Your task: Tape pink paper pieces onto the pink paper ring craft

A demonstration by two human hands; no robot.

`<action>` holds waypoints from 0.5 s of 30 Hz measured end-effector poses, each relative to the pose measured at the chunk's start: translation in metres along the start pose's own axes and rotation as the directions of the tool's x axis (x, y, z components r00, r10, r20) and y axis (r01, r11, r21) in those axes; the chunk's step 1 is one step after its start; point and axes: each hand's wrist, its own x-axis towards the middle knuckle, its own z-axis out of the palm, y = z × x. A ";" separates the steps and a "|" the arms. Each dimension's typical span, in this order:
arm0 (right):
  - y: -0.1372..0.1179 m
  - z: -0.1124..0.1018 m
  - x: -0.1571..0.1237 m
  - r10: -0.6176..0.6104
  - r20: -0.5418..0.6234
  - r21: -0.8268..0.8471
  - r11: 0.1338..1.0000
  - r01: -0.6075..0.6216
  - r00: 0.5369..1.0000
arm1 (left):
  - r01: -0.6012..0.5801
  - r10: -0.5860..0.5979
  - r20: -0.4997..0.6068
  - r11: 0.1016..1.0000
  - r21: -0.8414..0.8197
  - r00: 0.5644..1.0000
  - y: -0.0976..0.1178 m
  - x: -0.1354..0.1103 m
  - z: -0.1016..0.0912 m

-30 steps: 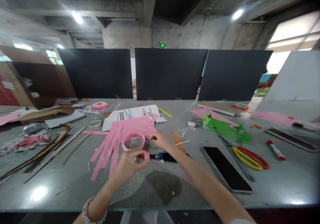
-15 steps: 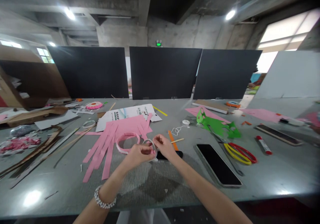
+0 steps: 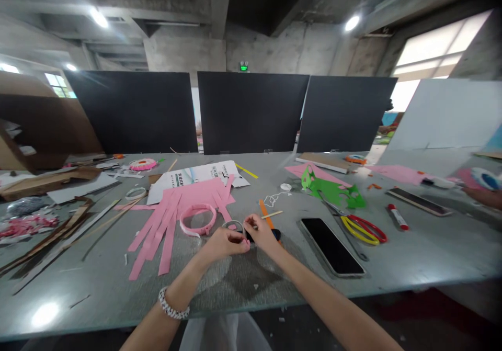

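My left hand point(image 3: 223, 244) and my right hand point(image 3: 261, 234) meet above the table, both pinching a narrow roll of clear adhesive tape point(image 3: 234, 225). A small pink paper end point(image 3: 246, 242) shows at my fingertips, partly hidden by them. To the left of my hands, a pink paper ring point(image 3: 198, 219) lies on its side, apart from them. It rests on a pink paper sheet cut into long strips point(image 3: 200, 196). A dark object point(image 3: 274, 234) sits just past my right hand, mostly hidden.
A black phone point(image 3: 332, 246) and red-and-yellow-handled scissors point(image 3: 364, 229) lie to the right, near green cut paper point(image 3: 333, 191). A glue stick point(image 3: 398, 217) stands beyond. Cardboard scraps point(image 3: 50, 230) cover the left. A co-worker's hand point(image 3: 484, 196) enters at the right edge. Black panels point(image 3: 251, 113) line the far side.
The pink ring has left my hands and lies on the strips. The tape roll is now pinched between both hands, which have moved closer together. The whole view has shifted slightly as my head moved.
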 end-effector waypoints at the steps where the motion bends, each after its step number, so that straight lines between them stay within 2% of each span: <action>1: 0.001 -0.002 -0.001 -0.002 0.013 -0.002 1.000 0.002 1.000 | -0.003 0.003 0.009 1.000 -0.001 1.000 0.000 -0.001 0.002; 7: -0.002 -0.015 -0.007 -0.003 0.135 0.017 1.000 0.001 0.991 | -0.006 0.006 -0.003 1.000 0.015 1.000 -0.009 -0.007 0.006; 15: -0.032 -0.036 -0.006 -0.022 0.320 -0.068 0.997 0.047 0.947 | -0.021 0.022 -0.024 0.998 0.061 0.999 -0.013 -0.014 0.007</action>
